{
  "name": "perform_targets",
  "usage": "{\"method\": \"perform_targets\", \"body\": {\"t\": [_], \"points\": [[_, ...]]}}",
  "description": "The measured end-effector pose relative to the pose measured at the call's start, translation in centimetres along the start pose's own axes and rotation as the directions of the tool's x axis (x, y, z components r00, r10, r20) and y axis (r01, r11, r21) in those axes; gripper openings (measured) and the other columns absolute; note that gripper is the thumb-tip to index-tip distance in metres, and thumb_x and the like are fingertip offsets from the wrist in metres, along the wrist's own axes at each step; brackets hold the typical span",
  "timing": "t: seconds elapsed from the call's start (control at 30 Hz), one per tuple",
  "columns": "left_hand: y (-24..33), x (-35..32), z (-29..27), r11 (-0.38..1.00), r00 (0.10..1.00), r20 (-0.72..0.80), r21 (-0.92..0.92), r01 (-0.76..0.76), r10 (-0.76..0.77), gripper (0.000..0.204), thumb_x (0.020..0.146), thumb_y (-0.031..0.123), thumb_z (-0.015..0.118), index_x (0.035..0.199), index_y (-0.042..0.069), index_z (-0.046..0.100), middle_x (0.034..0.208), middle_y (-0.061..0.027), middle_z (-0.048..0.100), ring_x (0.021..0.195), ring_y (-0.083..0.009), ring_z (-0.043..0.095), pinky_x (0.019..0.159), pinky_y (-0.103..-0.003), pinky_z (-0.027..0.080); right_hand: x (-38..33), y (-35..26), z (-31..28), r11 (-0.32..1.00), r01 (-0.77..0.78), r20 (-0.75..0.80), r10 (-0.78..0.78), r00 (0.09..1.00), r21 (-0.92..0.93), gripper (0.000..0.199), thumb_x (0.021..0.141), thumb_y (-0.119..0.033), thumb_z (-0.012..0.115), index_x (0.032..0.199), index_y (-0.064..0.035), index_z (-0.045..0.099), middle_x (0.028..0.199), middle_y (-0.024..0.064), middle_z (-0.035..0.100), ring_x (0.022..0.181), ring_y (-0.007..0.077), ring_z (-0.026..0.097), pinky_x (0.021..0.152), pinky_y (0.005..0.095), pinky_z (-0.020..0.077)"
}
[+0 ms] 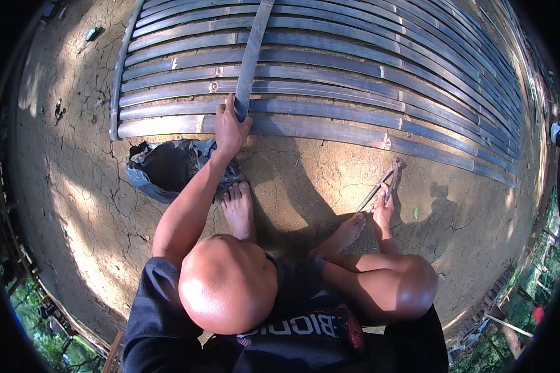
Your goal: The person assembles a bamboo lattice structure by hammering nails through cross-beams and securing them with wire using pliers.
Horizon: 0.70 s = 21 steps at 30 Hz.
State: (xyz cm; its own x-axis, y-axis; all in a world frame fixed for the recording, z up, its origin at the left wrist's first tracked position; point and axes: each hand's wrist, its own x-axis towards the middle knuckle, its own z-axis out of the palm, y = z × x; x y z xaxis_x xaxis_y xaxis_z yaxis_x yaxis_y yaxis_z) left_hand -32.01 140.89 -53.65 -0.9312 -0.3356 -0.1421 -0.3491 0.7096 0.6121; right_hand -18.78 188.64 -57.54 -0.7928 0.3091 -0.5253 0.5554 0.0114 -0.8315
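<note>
Gripping one bamboo strip (252, 62) by its near end, my left hand (232, 132) holds it across the slatted frame (305, 127); my right hand (383, 210) is closed on one pair of pincers (374, 191), handles parted. One open plastic bag (142, 179) sits beside my left foot (238, 206), its contents too dark to tell.

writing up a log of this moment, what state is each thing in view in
Bamboo slats, side by side, gaps between
Left hand, closed on the crosswise strip
Crosswise strip, crossing over the slats
Right hand, closed on the pincers
Pincers, handles spread apart
Black bag, crumpled, mouth open
Ground, cracked, part sunlit
Leaf, green, on the ground
</note>
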Motion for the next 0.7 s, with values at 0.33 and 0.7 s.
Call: {"method": "perform_targets", "body": {"t": [0.33,0.7], "points": [[8.1,-2.7,0.3,0.249,0.787,0.615,-0.771,0.586,0.053,0.044,0.098,0.008,0.059,0.140,0.005,0.047,0.113,-0.0092,0.065,0.099,-0.0197,0.066,0.089,-0.036,0.054,1.1,-15.2,5.2,0.650,0.493,0.497,-0.198,0.845,-0.579,0.043,0.103,-0.025,0.053,0.136,0.0016,0.051,0.121,0.0188,0.060,0.109,0.0323,0.060,0.098,0.0427,0.0458],[7.5,-2.8,5.2,0.479,0.845,0.527,-0.722,0.499,-0.086,0.047,0.097,0.002,0.058,0.142,0.002,0.047,0.115,-0.0137,0.067,0.103,-0.0197,0.065,0.089,-0.034,0.054,7.7,-15.1,28.2,0.960,0.242,0.533,-0.133,0.836,-0.141,0.020,0.101,-0.020,0.062,0.106,0.0000,0.065,0.091,0.0001,0.065,0.081,0.0063,0.055,0.070,0.0254,0.0458]]}}
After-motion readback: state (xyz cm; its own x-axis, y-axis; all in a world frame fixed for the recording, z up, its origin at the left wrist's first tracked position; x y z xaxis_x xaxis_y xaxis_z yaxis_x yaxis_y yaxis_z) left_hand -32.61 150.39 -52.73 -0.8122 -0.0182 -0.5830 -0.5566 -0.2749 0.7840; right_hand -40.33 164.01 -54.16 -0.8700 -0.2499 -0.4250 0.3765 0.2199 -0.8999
